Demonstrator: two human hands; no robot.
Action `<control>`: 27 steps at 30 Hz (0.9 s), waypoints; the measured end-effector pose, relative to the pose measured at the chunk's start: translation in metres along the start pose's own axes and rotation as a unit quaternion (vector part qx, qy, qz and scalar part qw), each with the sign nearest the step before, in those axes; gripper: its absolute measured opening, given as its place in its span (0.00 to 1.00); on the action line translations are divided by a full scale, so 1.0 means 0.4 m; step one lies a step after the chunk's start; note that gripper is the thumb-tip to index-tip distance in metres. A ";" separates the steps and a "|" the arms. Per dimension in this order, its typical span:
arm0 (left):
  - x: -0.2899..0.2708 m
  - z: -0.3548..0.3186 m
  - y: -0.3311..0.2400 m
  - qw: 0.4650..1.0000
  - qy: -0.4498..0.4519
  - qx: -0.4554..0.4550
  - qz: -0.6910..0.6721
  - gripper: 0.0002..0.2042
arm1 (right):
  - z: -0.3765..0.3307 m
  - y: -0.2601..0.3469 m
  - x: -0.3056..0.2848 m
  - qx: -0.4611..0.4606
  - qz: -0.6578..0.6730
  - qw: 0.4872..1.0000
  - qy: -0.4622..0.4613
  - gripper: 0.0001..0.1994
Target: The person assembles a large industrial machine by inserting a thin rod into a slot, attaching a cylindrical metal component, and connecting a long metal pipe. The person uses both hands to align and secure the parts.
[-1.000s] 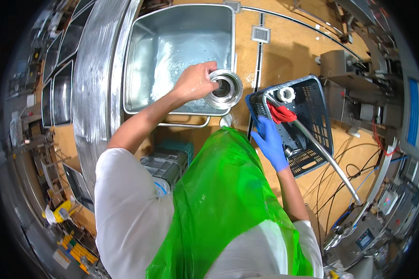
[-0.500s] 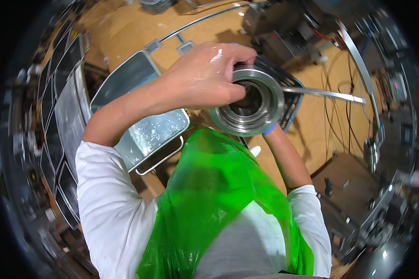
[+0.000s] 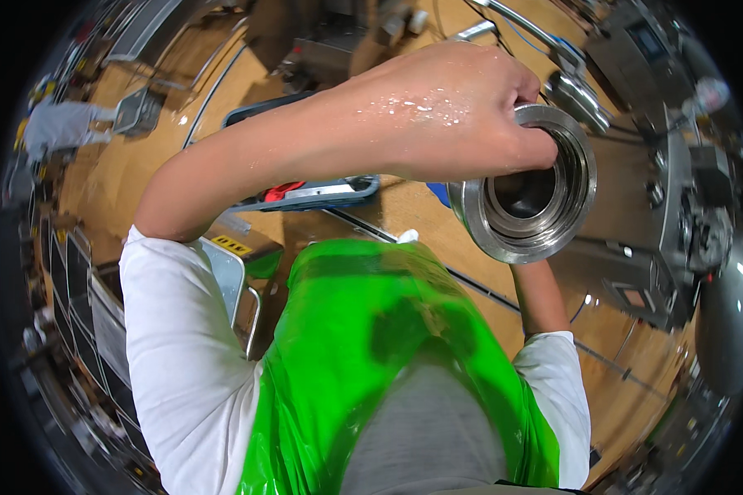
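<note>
A heavy hollow metal cylinder (image 3: 582, 223) with a ringed, stepped rim is held up to the right of my body, its open mouth facing me. My left hand (image 3: 462, 111), wet on the back, reaches across from the left and is closed over the rim, with fingers dipping into the opening. My right forearm (image 3: 541, 293) rises behind the cylinder, which hides the right hand and its fingers. A small blue patch (image 3: 437, 193) shows at the cylinder's left edge; its kind cannot be made out. A green plastic apron (image 3: 338, 305) covers my front.
Below my left forearm stands a blue-grey basket (image 3: 338, 198) with a red item (image 3: 283, 191) in it. A grey tub (image 3: 227, 276) is by my left elbow. Steel machinery (image 3: 623, 190) stands at right. Far left, a person in white (image 3: 62, 130) is near a grey bin (image 3: 136, 113).
I have turned to the right, so the tub has slid away leftward and machinery has come closer. The cylinder and my left hand have shifted right in view, the left hand still gripping.
</note>
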State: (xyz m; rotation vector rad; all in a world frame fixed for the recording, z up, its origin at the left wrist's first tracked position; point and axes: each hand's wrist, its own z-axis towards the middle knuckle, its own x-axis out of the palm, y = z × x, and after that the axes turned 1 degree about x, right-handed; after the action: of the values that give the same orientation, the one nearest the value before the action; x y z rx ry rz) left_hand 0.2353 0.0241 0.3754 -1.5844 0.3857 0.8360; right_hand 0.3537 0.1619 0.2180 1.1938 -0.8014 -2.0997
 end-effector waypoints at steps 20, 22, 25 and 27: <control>0.265 0.645 -0.080 0.924 0.236 0.255 -0.161 0.16 | -0.131 -0.323 -0.456 0.187 -0.025 0.972 -0.143 0.24; 0.292 0.713 -0.068 0.908 0.258 0.278 -0.178 0.17 | -0.130 -0.362 -0.477 0.203 -0.009 0.966 -0.158 0.24; 0.309 0.834 -0.057 0.877 0.287 0.355 -0.149 0.17 | -0.108 -0.420 -0.517 0.242 0.007 0.957 -0.160 0.25; 0.320 0.909 -0.053 0.854 0.315 0.397 -0.118 0.18 | -0.095 -0.453 -0.545 0.254 -0.020 0.955 -0.150 0.26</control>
State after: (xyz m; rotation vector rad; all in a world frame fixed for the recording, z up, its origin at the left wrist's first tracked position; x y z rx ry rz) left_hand 0.2302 0.4032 0.3022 -1.0312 0.8569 -0.0978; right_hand 0.4448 0.4309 0.1841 1.1523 -1.5413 -2.2092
